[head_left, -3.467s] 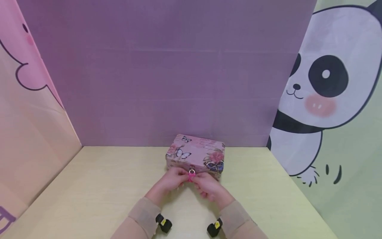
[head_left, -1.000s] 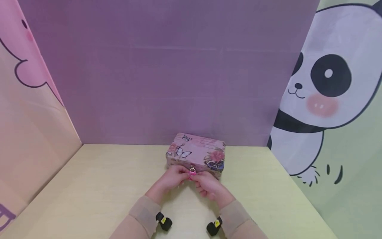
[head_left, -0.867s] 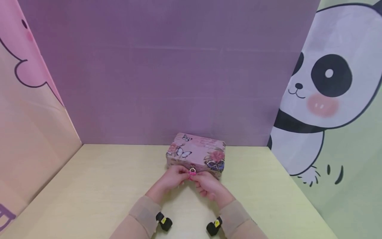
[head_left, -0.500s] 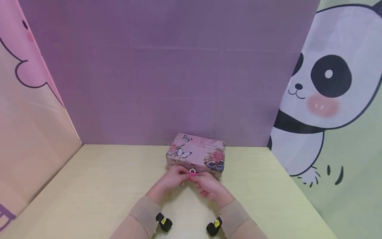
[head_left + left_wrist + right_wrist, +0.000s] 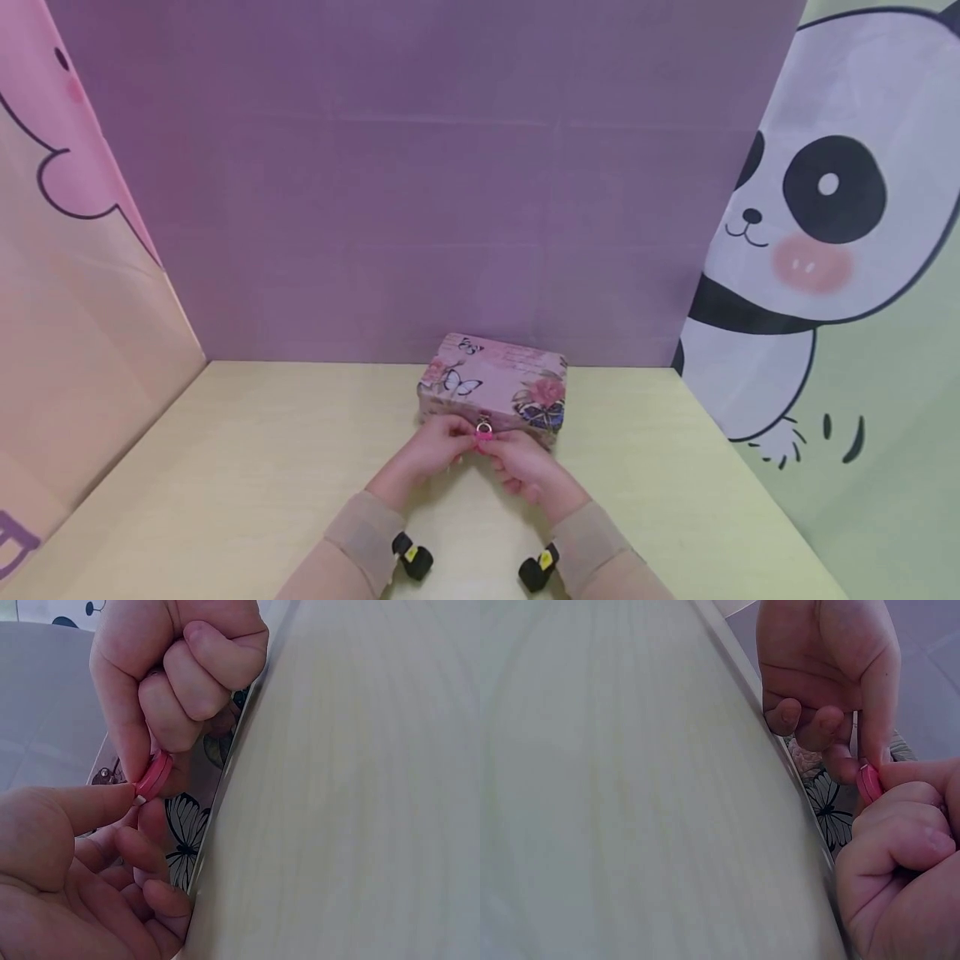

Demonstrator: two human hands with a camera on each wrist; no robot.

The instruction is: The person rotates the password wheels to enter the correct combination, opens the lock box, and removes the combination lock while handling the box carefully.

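A small pink padlock (image 5: 483, 434) with a metal shackle hangs at the front clasp of a closed pink box (image 5: 495, 375) printed with butterflies and flowers. My right hand (image 5: 523, 462) pinches the padlock's body between thumb and forefinger, its other fingers curled in. From the other side my left hand (image 5: 433, 446) meets it, thumb and forefinger pinching a tiny silvery piece (image 5: 139, 800) at the padlock's edge. It looks like a key, mostly hidden by the fingertips. In the right wrist view the padlock (image 5: 868, 782) sits between both hands' fingertips.
The box stands slightly turned near the back of a pale wood table (image 5: 285, 450). Behind rises a purple backdrop (image 5: 390, 208). Cartoon-printed panels (image 5: 810, 367) flank the table. Black wrist cameras (image 5: 412, 558) are strapped to both forearms.
Both hands stay at the padlock in much the same pinch, and the box keeps its place. Only a slight shift of the head view shows.
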